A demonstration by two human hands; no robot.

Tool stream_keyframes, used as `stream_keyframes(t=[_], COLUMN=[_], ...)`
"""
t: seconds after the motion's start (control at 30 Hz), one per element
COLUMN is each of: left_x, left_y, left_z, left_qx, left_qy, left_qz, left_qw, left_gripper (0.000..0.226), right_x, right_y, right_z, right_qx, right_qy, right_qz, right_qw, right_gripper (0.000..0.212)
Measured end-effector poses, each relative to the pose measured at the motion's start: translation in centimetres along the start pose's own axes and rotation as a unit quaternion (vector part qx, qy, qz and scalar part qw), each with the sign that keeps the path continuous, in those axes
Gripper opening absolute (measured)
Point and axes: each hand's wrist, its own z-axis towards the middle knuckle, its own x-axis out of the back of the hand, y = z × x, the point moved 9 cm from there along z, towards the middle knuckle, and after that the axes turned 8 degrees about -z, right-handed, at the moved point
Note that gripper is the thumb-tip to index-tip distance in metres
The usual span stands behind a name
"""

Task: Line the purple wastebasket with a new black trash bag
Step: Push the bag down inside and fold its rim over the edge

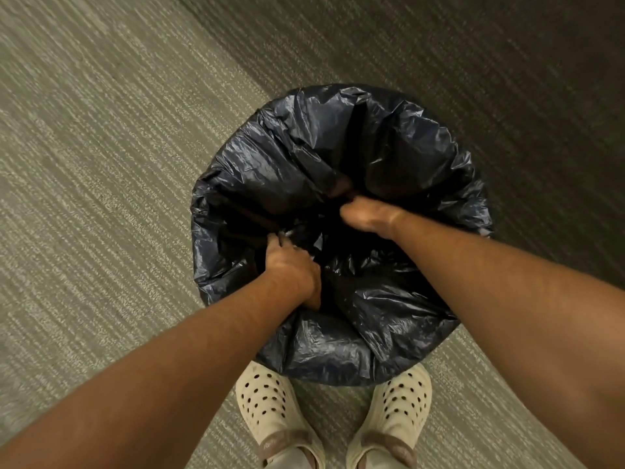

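Observation:
A black trash bag (399,154) is spread over a round bin seen from straight above, its plastic folded out over the rim all the way around. The purple wastebasket itself is hidden under the bag. Both of my hands reach down into the bag's opening. My left hand (292,265) is at the near-left inside, fingers curled into the plastic. My right hand (367,214) is near the middle, its fingers buried in the dark folds.
Grey-green striped carpet (101,164) surrounds the bin, with a darker strip (490,62) at the upper right. My two feet in cream perforated clogs (267,404) stand right against the bin's near side.

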Motion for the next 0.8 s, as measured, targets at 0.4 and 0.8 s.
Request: stream_keyframes(t=[0.4,0.8], left_x=[8.3,1.5], left_y=[2.1,-3.8], left_z=[-2.7,0.6], left_qx=[-0.106,0.075], left_qy=[0.354,0.094], left_qz=[-0.050,0.049], left_qw=[0.928,0.992], left_gripper=[0.042,0.110], right_x=[-1.4,-3.0], right_y=[-1.8,1.6], right_z=[-1.6,-2.3], right_qx=[0.127,0.080], right_qy=[0.024,-0.059], right_qz=[-0.325,-0.573], right_qw=[0.937,0.813], right_gripper=[0.025,0.071])
